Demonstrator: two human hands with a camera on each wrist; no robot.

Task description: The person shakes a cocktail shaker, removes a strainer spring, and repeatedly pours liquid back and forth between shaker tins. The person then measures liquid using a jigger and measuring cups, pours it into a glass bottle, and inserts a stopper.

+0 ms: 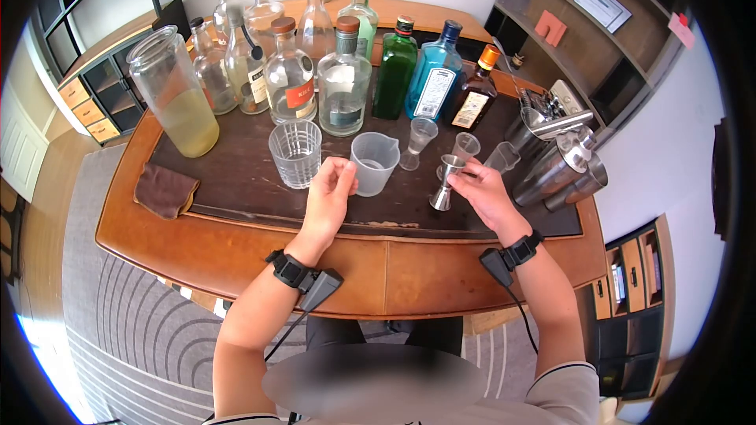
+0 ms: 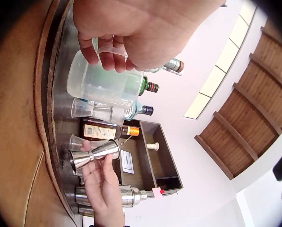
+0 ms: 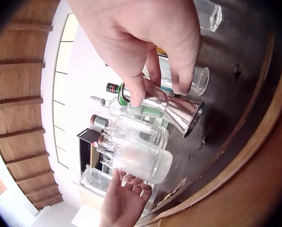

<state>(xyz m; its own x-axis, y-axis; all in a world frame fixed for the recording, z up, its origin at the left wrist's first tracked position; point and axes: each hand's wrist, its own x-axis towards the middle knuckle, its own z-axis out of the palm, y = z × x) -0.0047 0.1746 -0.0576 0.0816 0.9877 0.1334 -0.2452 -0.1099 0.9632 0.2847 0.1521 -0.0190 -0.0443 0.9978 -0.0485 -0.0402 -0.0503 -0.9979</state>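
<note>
My left hand [image 1: 329, 198] has its fingers curled at the handle of a frosted plastic measuring cup [image 1: 373, 165], whose spout points right. In the left wrist view the fingers [image 2: 111, 60] hook round the handle of the cup [image 2: 103, 82]. A steel double-ended jigger [image 1: 446, 183] is pinched between the thumb and fingers of my right hand [image 1: 487, 197], just above or on the dark tabletop; contact cannot be told. The right wrist view has the right hand [image 3: 148, 42] on the waist and upper cone of the jigger [image 3: 171, 108]. A cut-glass tumbler [image 1: 296, 159] stands left of the cup.
Several bottles [image 1: 345, 90] line the back of the desk. A pitcher of yellowish liquid [image 1: 189, 122] stands at the left, near a folded brown cloth [image 1: 165, 190]. Small clear cups [image 1: 417, 142] are behind the jigger; steel shakers [image 1: 563, 165] stand at the right.
</note>
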